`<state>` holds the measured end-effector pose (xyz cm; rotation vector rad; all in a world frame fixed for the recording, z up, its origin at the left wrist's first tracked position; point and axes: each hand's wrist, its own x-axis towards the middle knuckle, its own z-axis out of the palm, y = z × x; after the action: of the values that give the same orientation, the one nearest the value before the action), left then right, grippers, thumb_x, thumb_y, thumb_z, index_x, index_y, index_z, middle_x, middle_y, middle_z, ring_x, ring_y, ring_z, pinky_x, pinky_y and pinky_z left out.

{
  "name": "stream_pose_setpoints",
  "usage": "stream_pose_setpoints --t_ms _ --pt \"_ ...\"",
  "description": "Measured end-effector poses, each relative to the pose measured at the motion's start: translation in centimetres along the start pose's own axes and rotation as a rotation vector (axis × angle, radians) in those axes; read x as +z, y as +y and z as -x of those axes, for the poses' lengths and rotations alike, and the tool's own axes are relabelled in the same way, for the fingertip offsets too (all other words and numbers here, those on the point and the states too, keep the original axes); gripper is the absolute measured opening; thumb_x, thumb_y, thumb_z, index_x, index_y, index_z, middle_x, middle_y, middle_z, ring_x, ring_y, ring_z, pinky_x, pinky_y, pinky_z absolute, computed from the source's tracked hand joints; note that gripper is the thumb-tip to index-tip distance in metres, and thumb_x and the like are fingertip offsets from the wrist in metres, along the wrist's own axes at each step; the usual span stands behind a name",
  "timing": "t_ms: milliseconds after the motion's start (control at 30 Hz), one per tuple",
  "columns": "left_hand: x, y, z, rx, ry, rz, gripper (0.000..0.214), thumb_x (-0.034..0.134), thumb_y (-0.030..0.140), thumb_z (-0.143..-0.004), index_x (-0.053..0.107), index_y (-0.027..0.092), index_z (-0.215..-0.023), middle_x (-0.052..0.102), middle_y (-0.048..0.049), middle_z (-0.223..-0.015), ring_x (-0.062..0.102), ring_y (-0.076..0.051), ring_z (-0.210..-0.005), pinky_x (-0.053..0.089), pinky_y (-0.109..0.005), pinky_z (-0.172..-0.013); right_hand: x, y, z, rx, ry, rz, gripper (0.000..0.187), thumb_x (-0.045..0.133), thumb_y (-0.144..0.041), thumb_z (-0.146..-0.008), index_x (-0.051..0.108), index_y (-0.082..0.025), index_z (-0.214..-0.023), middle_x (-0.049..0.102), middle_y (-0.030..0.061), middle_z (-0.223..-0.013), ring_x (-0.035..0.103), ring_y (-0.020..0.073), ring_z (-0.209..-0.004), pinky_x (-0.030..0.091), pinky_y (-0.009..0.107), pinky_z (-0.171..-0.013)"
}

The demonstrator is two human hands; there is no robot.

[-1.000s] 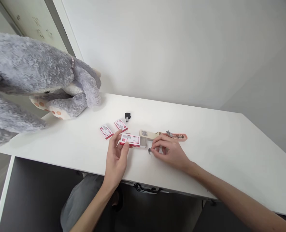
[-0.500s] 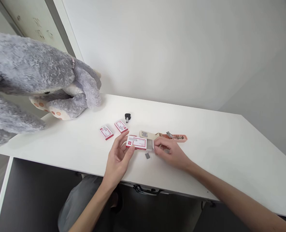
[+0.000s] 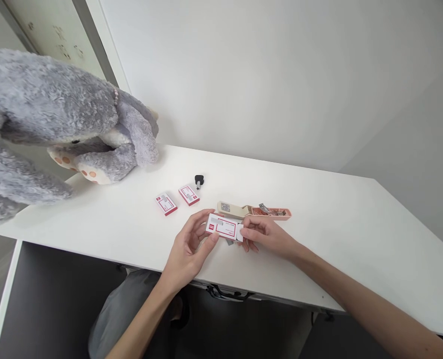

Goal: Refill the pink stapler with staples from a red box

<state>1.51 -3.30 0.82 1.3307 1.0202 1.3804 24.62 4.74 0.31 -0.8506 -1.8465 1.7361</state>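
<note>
Between the fingers and thumb of my left hand (image 3: 189, 249) is a small red-and-white staple box (image 3: 223, 227), lifted above the desk with its printed face up. The fingers of my right hand (image 3: 262, 233) pinch the white flap at the box's right end; its inside is hidden. Under the box shows part of a small grey metal piece (image 3: 229, 242), which looks like a strip of staples. Just behind my hands lies an opened stapler (image 3: 232, 210), cream on the left, pink on the right, with metal parts raised from its tray.
Two similar red-and-white boxes, a left one (image 3: 166, 203) and a right one (image 3: 189, 195), lie on the white desk (image 3: 337, 219). Beside them is a small black-and-metal object (image 3: 199, 181). A large grey plush toy (image 3: 57, 114) sits at the left; a wall stands behind.
The box has moved slightly right and nearer me. Its grey inner part, seen sticking out before, no longer shows. My right fingers have shifted onto the end flap.
</note>
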Motion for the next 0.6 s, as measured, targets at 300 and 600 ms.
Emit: stream_pose_setpoints --t_ms 300,600 --pt "0.04 0.17 -0.05 0.006 -0.037 -0.004 0.041 0.07 0.035 -0.097 0.058 0.023 -0.135 0.065 -0.0132 -0.141 0.068 -0.026 -0.125 0.056 -0.043 -0.109 0.06 0.24 -0.04 -0.013 0.005 -0.079 0.038 0.068 -0.055 -0.097 0.059 -0.021 -0.083 0.072 0.0011 -0.07 0.06 0.0136 -0.057 0.048 0.029 -0.058" --pt "0.28 0.29 -0.25 -0.012 -0.089 0.008 0.042 0.071 0.04 -0.096 0.061 0.022 -0.133 0.069 -0.0142 -0.135 0.069 -0.027 -0.123 0.056 -0.043 -0.109 0.12 -0.11 -0.01 -0.094 -0.034 0.005 0.039 0.065 -0.058 -0.098 0.066 -0.021 -0.086 0.071 0.0013 -0.074 0.06 0.0127 -0.06 0.047 0.027 -0.057"
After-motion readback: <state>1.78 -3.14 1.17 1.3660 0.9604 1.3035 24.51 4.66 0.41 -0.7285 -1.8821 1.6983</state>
